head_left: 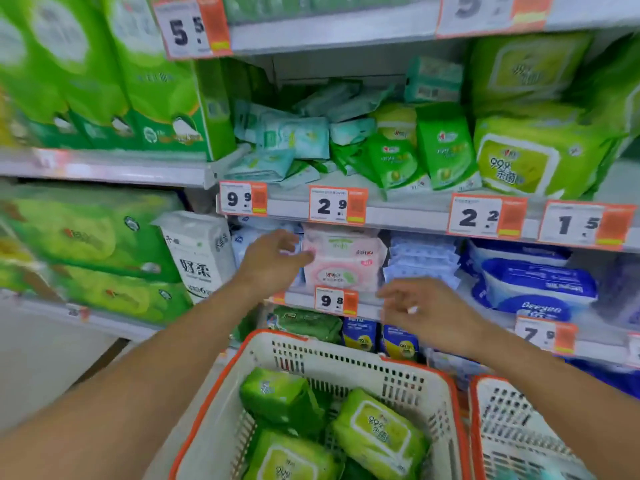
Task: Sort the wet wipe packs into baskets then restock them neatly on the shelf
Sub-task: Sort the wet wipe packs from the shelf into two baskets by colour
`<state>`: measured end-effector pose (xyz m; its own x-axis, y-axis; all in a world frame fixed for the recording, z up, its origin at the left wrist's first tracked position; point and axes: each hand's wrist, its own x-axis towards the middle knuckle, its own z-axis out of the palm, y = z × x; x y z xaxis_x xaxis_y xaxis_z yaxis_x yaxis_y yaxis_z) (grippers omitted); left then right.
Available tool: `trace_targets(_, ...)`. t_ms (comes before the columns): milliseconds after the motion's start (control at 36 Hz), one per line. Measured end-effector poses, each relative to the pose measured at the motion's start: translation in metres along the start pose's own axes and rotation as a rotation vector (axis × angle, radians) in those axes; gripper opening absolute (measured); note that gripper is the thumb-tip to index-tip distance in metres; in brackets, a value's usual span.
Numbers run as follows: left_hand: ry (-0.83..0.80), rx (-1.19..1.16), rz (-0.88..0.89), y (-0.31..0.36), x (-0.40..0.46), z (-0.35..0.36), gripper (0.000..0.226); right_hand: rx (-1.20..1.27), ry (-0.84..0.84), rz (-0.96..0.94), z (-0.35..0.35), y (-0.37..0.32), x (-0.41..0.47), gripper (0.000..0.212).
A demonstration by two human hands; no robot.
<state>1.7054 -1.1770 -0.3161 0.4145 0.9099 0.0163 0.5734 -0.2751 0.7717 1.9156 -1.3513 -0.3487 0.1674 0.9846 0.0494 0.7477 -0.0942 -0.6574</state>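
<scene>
Two pink wet wipe packs (341,263) are stacked on the middle shelf. My left hand (273,258) reaches to their left side with relaxed fingers; whether it touches them I cannot tell. My right hand (426,308) hovers just below and right of the pink packs, fingers loosely spread, holding nothing, and it is blurred. Below me a white basket with an orange rim (346,362) holds several green wipe packs (379,434). A second white basket (512,420) stands at the right.
The shelf above carries loose teal packs (294,136) and green packs (446,147) in a jumble. Blue packs (533,285) fill the right of the middle shelf. Green tissue bundles (104,77) fill the left bay. Price tags (337,204) line the shelf edges.
</scene>
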Motion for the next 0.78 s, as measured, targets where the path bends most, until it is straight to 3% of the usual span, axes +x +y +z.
trace_targets(56,0.129,0.051,0.257,0.049,0.02,-0.027,0.032,0.075,0.184,-0.133,-0.038,-0.044,0.027,0.018)
trace_targets(111,0.245,0.192,0.345,0.078,0.044,-0.049,0.04,0.013,0.288,-0.253,-0.069,-0.08,0.056,0.021)
trace_targets(194,0.275,0.417,0.172,0.09,0.086,-0.07,0.057,-0.098,0.334,-0.257,-0.094,-0.109,0.112,0.031)
trace_targets(250,0.19,0.523,0.043,0.083,0.11,-0.077,0.07,-0.162,0.288,-0.181,-0.098,-0.114,0.15,0.04)
trace_targets(333,-0.002,0.618,-0.091,0.064,0.146,-0.079,0.073,-0.315,0.196,-0.121,-0.094,-0.113,0.201,0.062)
trace_targets(444,-0.037,0.615,-0.115,0.028,0.214,-0.068,0.115,-0.372,0.173,-0.114,-0.077,-0.109,0.254,0.087)
trace_targets(556,0.015,0.656,-0.091,0.048,0.191,-0.062,0.143,-0.423,0.221,-0.141,-0.07,-0.112,0.303,0.078)
trace_targets(667,0.033,0.743,-0.011,0.046,0.188,-0.072,0.127,-0.568,0.084,-0.149,-0.069,-0.133,0.337,0.047)
trace_targets(778,0.126,0.733,0.09,0.031,0.185,-0.085,0.091,-0.746,0.017,-0.105,-0.066,-0.151,0.349,0.052)
